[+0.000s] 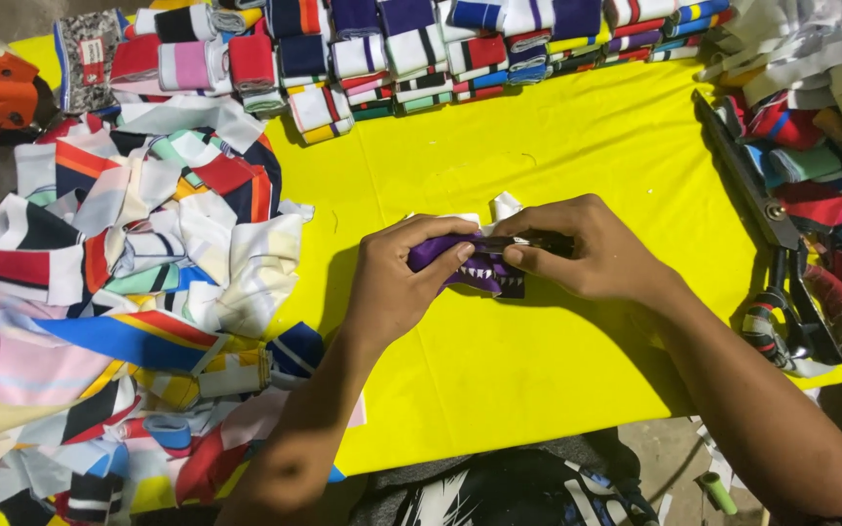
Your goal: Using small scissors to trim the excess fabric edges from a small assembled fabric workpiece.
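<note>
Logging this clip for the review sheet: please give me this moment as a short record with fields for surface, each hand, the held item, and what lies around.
surface: yellow cloth-covered table
left hand: left hand grips the purple folded fabric piece at its left end
right hand: right hand pinches the same piece from the right
held item: small, purple and black with white markings, just above the table
left side: loose heap of multicoloured striped fabric strips
far edge: row of folded striped fabric bundles
right side: large black metal shears
</note>
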